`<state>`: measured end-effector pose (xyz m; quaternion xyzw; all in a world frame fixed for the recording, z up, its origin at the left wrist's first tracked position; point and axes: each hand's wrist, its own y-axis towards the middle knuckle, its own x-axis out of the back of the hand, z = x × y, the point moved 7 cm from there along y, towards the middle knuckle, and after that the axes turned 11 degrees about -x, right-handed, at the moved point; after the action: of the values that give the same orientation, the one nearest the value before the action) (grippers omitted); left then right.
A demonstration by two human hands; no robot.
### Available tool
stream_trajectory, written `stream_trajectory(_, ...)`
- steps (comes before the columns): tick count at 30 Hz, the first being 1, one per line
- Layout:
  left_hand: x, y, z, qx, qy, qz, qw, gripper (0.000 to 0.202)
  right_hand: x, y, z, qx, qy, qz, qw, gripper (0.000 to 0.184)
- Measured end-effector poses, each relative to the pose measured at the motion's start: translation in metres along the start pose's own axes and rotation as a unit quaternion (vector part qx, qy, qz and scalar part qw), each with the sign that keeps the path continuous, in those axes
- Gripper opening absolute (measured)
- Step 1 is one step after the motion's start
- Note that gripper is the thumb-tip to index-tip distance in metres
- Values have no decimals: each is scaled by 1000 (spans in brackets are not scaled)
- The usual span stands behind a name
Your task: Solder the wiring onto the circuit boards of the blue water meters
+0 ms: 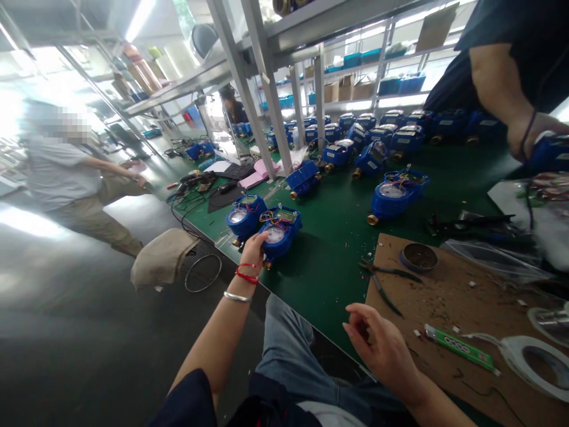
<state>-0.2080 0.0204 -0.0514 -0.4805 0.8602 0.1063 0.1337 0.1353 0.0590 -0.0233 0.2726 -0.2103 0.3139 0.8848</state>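
Note:
On the near edge of the green table sits a blue water meter (pixel 284 234) with a round dial, loose coloured wires and a brass pipe end. My left hand (pixel 253 251) grips its near left side, the thumb by the dial. Just behind it and touching or nearly so stands a second blue water meter (pixel 242 214). My right hand (pixel 384 347) hovers near the table edge beside the brown board (pixel 400 299), fingers loosely curved and apart, with nothing in it. Pliers (pixel 382 279) with dark handles lie with spread handles partly on that board.
Several more blue meters (pixel 395 193) stand farther back, below a metal shelf frame (pixel 262 89). The board carries a round tin (pixel 418 257), a green tube-like item (pixel 462 349) and a tape roll (pixel 540 365). A co-worker's hand (pixel 528 136) holds a meter at right; another person (pixel 66 160) stands left.

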Motion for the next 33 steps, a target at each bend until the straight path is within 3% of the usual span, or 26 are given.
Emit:
stream_trajectory(3, 11, 28, 3, -4, -2, -11, 1000, 31, -2, 0, 0, 2, 4, 5, 1000, 17)
stream_trajectory(6, 16, 39, 6, -2, -11, -17, 1000, 27, -3, 0, -1, 1, 0, 4, 1000, 15)
stream_trajectory(16, 17, 56, 6, -8, -11, -30, 999, 21, -7, 2, 0, 17, 0, 33, 999, 10)
stream_trajectory(22, 13, 54, -2, -6, 23, -21, 999, 24, -12, 0, -2, 12, 0, 67, 998, 7)
stream_trajectory(27, 16, 35, -15, -50, 89, -39, 994, 29, -12, 3, 1, 11, 22, 83, 996, 9)
stream_trajectory(30, 24, 4, -24, -108, 152, -68, 980, 37, -9, 4, 2, 8, 29, 86, 996, 9)
stream_trajectory(33, 26, -39, -36, -198, 237, -102, 946, 53, -9, 5, 3, 3, 29, 90, 995, 10)
